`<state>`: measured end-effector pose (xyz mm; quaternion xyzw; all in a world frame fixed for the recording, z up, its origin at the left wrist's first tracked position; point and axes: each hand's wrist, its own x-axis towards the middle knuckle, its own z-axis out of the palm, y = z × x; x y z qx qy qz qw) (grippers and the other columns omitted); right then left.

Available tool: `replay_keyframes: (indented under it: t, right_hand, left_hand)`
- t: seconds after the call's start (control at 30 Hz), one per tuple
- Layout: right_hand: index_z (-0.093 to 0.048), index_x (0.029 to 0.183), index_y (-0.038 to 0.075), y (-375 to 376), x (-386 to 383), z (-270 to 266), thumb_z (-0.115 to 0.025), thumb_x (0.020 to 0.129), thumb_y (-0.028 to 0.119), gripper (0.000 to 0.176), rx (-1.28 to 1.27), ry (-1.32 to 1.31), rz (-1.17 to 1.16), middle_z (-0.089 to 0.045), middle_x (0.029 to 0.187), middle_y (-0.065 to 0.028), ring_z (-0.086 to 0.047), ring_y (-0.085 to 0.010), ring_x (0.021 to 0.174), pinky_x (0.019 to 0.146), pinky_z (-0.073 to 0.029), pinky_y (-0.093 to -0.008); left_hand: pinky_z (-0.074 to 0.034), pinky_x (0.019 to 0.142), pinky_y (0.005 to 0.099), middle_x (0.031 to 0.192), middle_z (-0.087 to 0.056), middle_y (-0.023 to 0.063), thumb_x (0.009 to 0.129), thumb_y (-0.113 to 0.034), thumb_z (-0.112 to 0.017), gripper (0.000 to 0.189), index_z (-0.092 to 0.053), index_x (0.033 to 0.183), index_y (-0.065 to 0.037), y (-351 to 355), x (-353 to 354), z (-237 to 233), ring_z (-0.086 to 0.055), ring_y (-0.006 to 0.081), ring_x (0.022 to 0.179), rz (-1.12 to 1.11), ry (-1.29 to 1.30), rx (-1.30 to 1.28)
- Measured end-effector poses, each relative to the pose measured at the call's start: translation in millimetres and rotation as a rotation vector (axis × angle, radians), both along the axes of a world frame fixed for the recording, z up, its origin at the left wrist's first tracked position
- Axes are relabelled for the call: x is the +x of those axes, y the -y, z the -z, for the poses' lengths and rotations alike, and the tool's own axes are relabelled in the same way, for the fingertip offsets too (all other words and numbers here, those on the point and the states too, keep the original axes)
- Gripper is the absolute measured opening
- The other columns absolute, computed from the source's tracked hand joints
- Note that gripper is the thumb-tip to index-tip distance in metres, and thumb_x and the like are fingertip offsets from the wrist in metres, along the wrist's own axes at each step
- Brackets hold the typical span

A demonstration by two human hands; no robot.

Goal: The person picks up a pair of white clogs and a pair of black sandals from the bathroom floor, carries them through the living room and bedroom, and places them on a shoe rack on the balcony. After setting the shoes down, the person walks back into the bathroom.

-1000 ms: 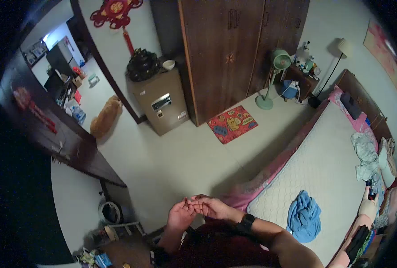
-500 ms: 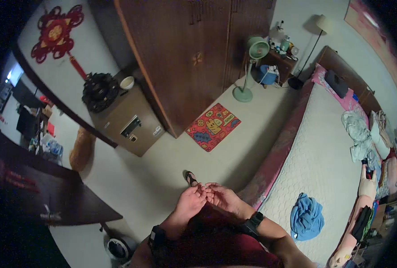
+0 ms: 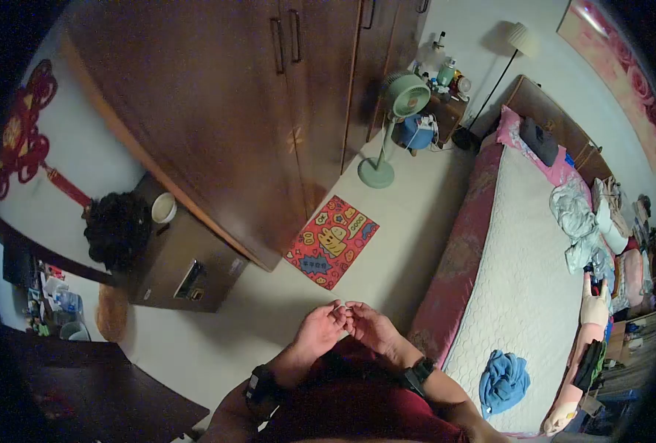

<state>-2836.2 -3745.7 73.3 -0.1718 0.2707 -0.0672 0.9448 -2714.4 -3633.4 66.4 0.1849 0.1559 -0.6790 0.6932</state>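
Note:
My left hand (image 3: 319, 332) and my right hand (image 3: 373, 328) meet in front of my body at the lower middle of the view. The fingers of both are curled inward, with the fingertips pressed close together. A small pale glint shows between the fingertips, too small to name. Each wrist wears a black band: a left wristband (image 3: 260, 382) and a right wristband (image 3: 419, 375). Beyond the hands lies a red patterned mat (image 3: 333, 242) on the floor. Nearest on the right is the bed, where a crumpled blue cloth (image 3: 504, 382) rests on the pale mattress (image 3: 490, 295).
A brown wardrobe (image 3: 217, 96) stands ahead, beside a safe (image 3: 195, 258) topped with a bowl (image 3: 164, 208). A green fan (image 3: 376, 171) stands near a cluttered nightstand (image 3: 446, 111) and a floor lamp (image 3: 520, 38). Clothes (image 3: 573, 214) lie along the bed's far side. A dark door (image 3: 99, 384) is at left.
My view has shifted forward, so the wardrobe, safe and fan look nearer. The mat appears lower, closer to my hands. Both hands stay together at the fingertips.

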Motion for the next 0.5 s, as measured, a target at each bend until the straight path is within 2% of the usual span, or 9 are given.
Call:
replay_keyframes:
  t: [0.13, 0.23, 0.27, 0.37, 0.47, 0.5]
  right_hand:
    - [-0.048, 0.104, 0.003, 45, 21, 8, -0.045, 0.088, 0.015, 0.021, 0.051, 0.02, -0.01, -0.057, 0.097, -0.0062, -0.055, -0.0143, 0.087, 0.079, -0.043, -0.0262]
    - [-0.048, 0.106, 0.003, 89, 40, 21, -0.044, 0.088, 0.015, 0.022, 0.069, 0.087, -0.072, -0.058, 0.098, -0.007, -0.055, -0.0154, 0.088, 0.081, -0.043, -0.0274]
    - [-0.048, 0.107, 0.003, 105, 47, 24, -0.043, 0.088, 0.015, 0.023, 0.07, 0.126, -0.109, -0.058, 0.099, -0.0076, -0.056, -0.0159, 0.089, 0.082, -0.043, -0.0281]
    - [-0.049, 0.102, 0.003, 162, 69, 24, -0.046, 0.087, 0.015, 0.019, 0.096, -0.005, -0.163, -0.058, 0.094, -0.0048, -0.055, -0.0142, 0.087, 0.078, -0.043, -0.0266]
    - [-0.049, 0.102, 0.002, 214, 82, 25, -0.047, 0.086, 0.014, 0.02, 0.142, 0.02, -0.208, -0.058, 0.093, -0.0058, -0.055, -0.0157, 0.086, 0.078, -0.043, -0.0275]
    - [-0.049, 0.102, 0.002, 233, 88, 14, -0.047, 0.086, 0.014, 0.02, 0.145, 0.011, -0.217, -0.058, 0.093, -0.0062, -0.055, -0.0163, 0.085, 0.078, -0.043, -0.0277]
  left_hand:
    - [-0.04, 0.084, 0.0309, 0.086, -0.055, 0.0056, 0.084, -0.016, -0.046, 0.018, -0.052, 0.097, -0.005, 47, 23, 9, -0.051, 0.017, 0.085, -0.02, -0.066, 0.079]
    - [-0.041, 0.083, 0.0314, 0.087, -0.055, 0.0056, 0.084, -0.015, -0.046, 0.018, -0.053, 0.097, -0.004, 89, 36, 22, -0.051, 0.0174, 0.085, -0.042, -0.014, 0.115]
    - [-0.042, 0.082, 0.0315, 0.087, -0.056, 0.0059, 0.084, -0.015, -0.046, 0.018, -0.053, 0.097, -0.004, 101, 38, 26, -0.052, 0.0176, 0.085, -0.074, -0.033, 0.095]
    - [-0.044, 0.08, 0.0315, 0.089, -0.057, 0.007, 0.084, -0.015, -0.047, 0.018, -0.054, 0.096, -0.004, 145, 51, 32, -0.054, 0.0182, 0.086, -0.188, -0.064, 0.023]
    - [-0.046, 0.08, 0.031, 0.09, -0.06, 0.0088, 0.084, -0.016, -0.048, 0.019, -0.056, 0.096, -0.003, 193, 53, 37, -0.056, 0.0196, 0.086, -0.308, -0.062, -0.034]
    - [-0.045, 0.08, 0.0315, 0.089, -0.06, 0.0089, 0.084, -0.016, -0.047, 0.019, -0.056, 0.096, -0.003, 210, 52, 28, -0.057, 0.0201, 0.086, -0.338, -0.063, 0.008]
